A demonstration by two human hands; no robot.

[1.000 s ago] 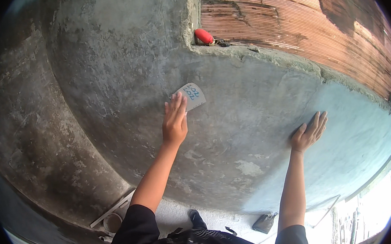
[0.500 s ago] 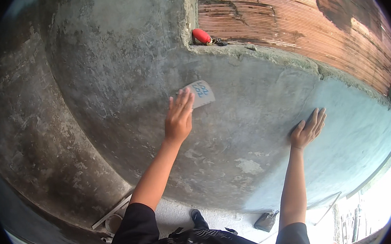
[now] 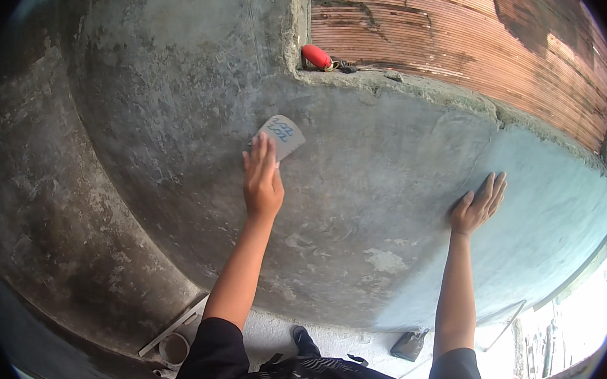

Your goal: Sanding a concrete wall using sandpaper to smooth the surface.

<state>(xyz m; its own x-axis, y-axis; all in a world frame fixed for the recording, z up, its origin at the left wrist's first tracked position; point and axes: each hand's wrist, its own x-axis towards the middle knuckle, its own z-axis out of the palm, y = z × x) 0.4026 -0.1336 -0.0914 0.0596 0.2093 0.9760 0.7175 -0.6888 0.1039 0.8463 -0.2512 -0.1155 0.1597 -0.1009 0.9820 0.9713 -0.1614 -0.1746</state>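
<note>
The work looks partway along. The wall [image 3: 361, 184] is covered with smooth grey plaster, but its finish is uneven: mottled dark areas spread over the left, and a pale rough patch [image 3: 385, 259] shows low between the person's arms. Judging from that, much of the surface may be left to rub; which parts are done cannot be told.

The sheet [image 3: 286, 139], grey with blue marks on its back and probably sandpaper, lies against the wall left of centre, below the corner of the window-like recess. The left hand [image 3: 263, 182] has hold of it, fingers nearly straight over its lower left part, pressing it flat. The right hand [image 3: 480, 206] is spread open with its palm toward the wall and holds nothing, near where the shade gives way to bright light.

Above, ribbed red-brown blocks [image 3: 413, 35] fill the recess behind a rough ledge [image 3: 366, 79], where a red object [image 3: 317, 56] rests in the corner. A darker, blotchy wall [image 3: 105, 228] stands at left. On the pale floor [image 3: 265, 330] are a bucket [image 3: 174, 349] and a dark bag [image 3: 409, 346].
</note>
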